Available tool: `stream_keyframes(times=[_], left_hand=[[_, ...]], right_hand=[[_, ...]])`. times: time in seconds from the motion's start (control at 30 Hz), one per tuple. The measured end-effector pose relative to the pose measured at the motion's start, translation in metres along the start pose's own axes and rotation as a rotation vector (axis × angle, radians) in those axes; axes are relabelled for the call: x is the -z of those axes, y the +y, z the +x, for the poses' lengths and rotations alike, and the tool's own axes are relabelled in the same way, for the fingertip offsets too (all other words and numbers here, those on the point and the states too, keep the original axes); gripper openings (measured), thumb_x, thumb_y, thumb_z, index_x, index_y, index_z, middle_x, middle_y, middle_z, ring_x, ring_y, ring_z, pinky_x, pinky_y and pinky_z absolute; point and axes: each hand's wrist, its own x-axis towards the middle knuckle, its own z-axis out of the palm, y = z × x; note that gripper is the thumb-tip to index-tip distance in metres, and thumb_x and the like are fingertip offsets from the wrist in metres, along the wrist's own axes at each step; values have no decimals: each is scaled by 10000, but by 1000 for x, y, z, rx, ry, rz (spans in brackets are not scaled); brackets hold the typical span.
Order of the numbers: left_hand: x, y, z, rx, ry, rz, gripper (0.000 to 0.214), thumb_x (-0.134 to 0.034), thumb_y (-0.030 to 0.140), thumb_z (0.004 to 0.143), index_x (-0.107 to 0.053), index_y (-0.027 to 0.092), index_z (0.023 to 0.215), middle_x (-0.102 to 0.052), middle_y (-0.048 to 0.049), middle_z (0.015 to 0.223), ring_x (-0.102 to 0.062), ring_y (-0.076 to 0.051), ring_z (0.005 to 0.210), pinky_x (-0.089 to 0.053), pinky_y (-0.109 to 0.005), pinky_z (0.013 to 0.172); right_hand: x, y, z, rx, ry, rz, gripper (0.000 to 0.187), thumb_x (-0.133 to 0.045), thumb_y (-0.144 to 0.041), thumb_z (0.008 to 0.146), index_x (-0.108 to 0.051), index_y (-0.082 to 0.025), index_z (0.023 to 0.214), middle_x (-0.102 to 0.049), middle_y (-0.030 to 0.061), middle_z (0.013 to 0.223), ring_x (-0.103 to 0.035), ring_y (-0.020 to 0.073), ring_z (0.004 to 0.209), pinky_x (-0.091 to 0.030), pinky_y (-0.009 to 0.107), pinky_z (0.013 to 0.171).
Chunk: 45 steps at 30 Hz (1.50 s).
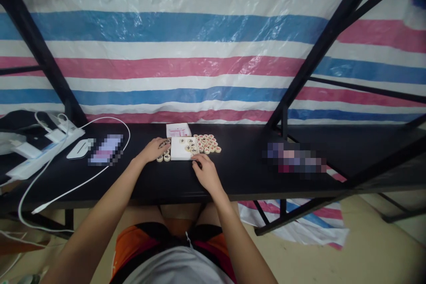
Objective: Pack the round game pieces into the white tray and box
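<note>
In the head view, a shallow white box (176, 152) sits on the black desk, with several xiangqi pieces (188, 147) lying in its right part. To its left are black-marked xiangqi pieces (163, 158). My left hand (153, 151) reaches over them, its bent fingers closed on a piece that they partly cover. My right hand (207, 172) is at the box's near right corner, thumb and forefinger pinching the edge. Red-marked xiangqi pieces (208, 143) form a cluster right of the box. Behind stands a second white box part (179, 129) with pink print inside.
A white power strip (43, 153) with chargers and cables fills the desk's left end, beside a white flat device (79, 148) and a blurred phone (106, 149). A blurred item (294, 158) lies right. Black metal posts (313, 53) and striped plastic sheeting (186, 66) rise behind.
</note>
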Motion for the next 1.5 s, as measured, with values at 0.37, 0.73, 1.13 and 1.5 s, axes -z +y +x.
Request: stream_keyframes(times=[0.37, 0.73, 1.13, 1.5], left_hand=[[17, 11, -53, 48, -125, 29, 1068, -625, 699, 619, -218, 199, 1471, -161, -157, 1537, -107, -322, 1415, -209, -452, 1118], [4, 8, -36, 129, -165, 81, 1182, -572, 761, 603, -102, 133, 1488, -56, -198, 1538, -58, -330, 1413, -173, -430, 1127], [2, 1, -23, 103, -145, 65, 1155, -588, 745, 609, -159, 115, 1477, -118, -214, 1528, -79, -333, 1412, -176, -441, 1125], [16, 54, 4, -105, 76, 156, 394, -420, 381, 891, -609, 179, 1172, -583, -125, 1214, -498, -284, 1162, -358, -414, 994]], right_hand=[[0, 1, 0, -10, -8, 14, 223, -459, -175, 819, -655, -206, 921, -619, 72, 1010, -583, 202, 977, -476, 352, 877], [1, 0, 0, -14, -21, 7, 215, -455, -184, 820, -648, -195, 914, -615, 75, 1007, -582, 206, 978, -476, 349, 874], [-2, 6, 6, -11, 17, 21, 222, -449, -169, 810, -654, -201, 890, -623, 76, 990, -584, 206, 964, -479, 362, 869], [-2, 2, 1, -20, -4, 13, 230, -464, -178, 822, -667, -212, 925, -610, 80, 1056, -573, 211, 1017, -466, 371, 908]])
